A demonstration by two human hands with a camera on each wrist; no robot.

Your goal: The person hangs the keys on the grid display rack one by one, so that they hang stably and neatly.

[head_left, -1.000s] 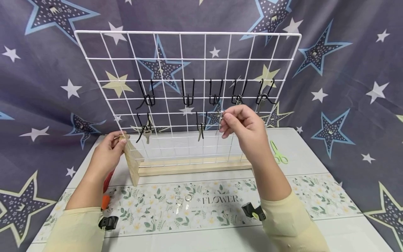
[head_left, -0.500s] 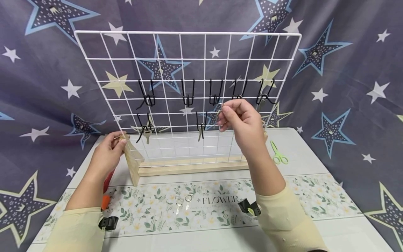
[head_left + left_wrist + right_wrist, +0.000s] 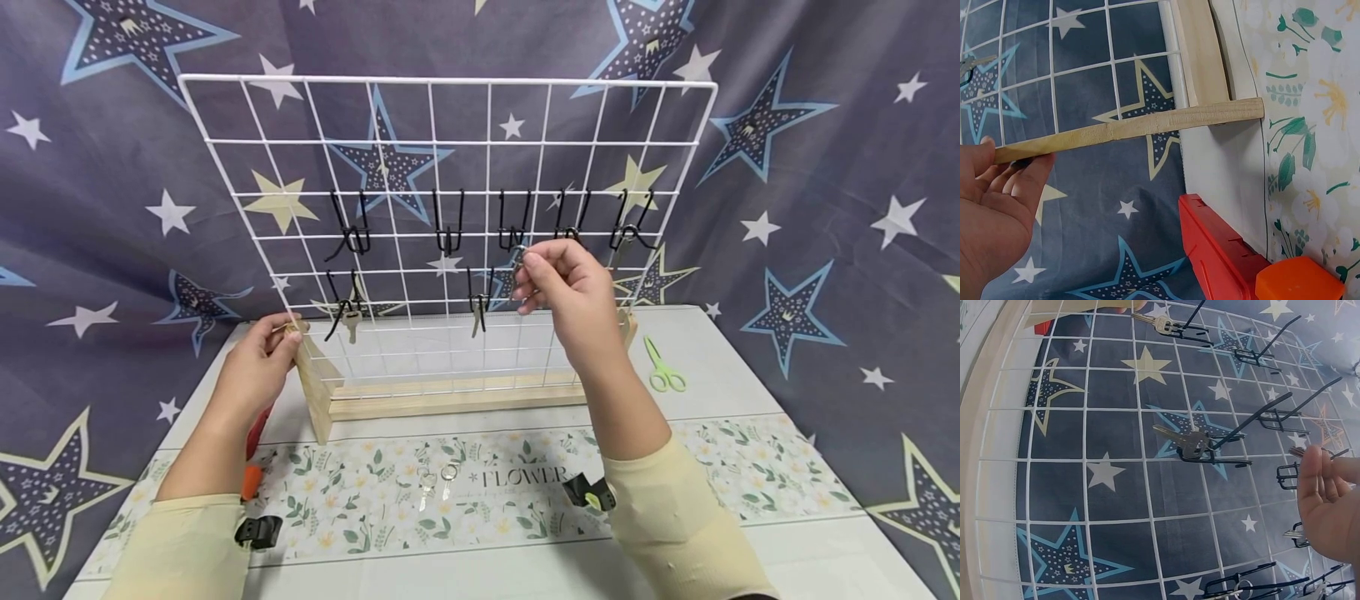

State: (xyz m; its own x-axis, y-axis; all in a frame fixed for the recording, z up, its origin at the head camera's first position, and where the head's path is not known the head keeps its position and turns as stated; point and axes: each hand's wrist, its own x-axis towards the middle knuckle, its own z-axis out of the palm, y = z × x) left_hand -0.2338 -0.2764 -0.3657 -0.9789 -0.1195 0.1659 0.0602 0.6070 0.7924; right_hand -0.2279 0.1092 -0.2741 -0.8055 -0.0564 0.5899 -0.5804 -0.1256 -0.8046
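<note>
Pinching: the bare right hand (image 3: 566,287) has its thumb and fingertips clamped together on a small silvery metal key ring (image 3: 519,250), much of it hidden by the fingers.
Key ring: held up at the white wire grid (image 3: 450,81), just below the third hook from the left in the upper row; whether it touches that hook or the wires, I cannot tell.
Bracing side: the bare left hand (image 3: 258,358) grips the upper end of a light wooden side board (image 3: 315,387), thumb on one face, fingers on the other.
Stand: a pale wooden base bar (image 3: 457,402) runs along the grid's foot and meets the side board.
Hooks: black wire hooks (image 3: 448,242) hang in two rows, five above, two visible below.
Hung keys: a flat silvery key (image 3: 351,323) is on the lower left hook, a second key (image 3: 477,315) on the lower middle one.
Floral strip: a white strip with green leaves (image 3: 360,517), lettered "FLOWER", crosses the white tabletop (image 3: 420,577); two loose ringed keys (image 3: 448,473) lie on it side by side.
Scissors: light green scissors (image 3: 663,372) lie right of the stand.
Left edge: a red plastic object (image 3: 1219,250) sits beside an orange piece (image 3: 1299,279), near the left forearm.
Backdrop: dark cloth printed with stars (image 3: 825,208).
</note>
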